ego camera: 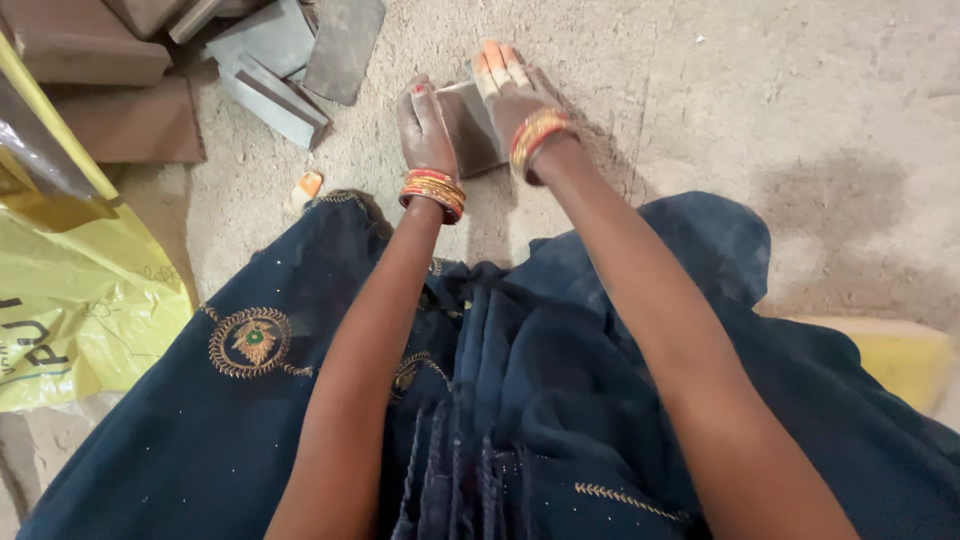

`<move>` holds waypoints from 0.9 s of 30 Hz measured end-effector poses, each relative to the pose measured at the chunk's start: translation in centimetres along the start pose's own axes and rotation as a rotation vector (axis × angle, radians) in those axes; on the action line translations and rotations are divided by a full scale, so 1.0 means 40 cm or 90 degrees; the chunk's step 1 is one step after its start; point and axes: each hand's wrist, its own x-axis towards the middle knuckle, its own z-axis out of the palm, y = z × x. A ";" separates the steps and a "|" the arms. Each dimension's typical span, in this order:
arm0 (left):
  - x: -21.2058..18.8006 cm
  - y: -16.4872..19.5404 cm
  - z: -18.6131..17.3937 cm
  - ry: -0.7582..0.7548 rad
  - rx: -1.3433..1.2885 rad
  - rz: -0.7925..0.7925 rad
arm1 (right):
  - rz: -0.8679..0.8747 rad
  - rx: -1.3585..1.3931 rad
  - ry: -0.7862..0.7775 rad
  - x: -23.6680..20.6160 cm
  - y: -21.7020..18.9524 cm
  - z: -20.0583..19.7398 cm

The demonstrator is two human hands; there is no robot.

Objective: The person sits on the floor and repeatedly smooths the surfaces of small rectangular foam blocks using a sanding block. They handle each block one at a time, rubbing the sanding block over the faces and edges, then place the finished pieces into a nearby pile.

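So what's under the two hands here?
A flat grey-brown block lies on the sandy floor. The left hand covers its left edge and the right hand its top right part. What lies beneath the block is hidden.

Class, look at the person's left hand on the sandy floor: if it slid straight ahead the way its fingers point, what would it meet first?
The left hand points up the picture, beside the grey block that both hands touch. Straight ahead lies bare sandy floor; the way looks free to the picture's edge. The pile of grey slabs sits off to the left, probably outside that line.
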 end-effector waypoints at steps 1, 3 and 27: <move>0.004 -0.001 0.003 -0.003 -0.042 -0.018 | 0.006 0.053 -0.051 0.003 -0.003 -0.016; 0.014 0.003 0.007 -0.010 -0.125 -0.054 | 0.022 -0.110 0.031 -0.024 -0.042 -0.010; 0.013 0.005 -0.002 -0.004 0.020 0.031 | 0.176 0.074 0.320 -0.277 -0.209 0.203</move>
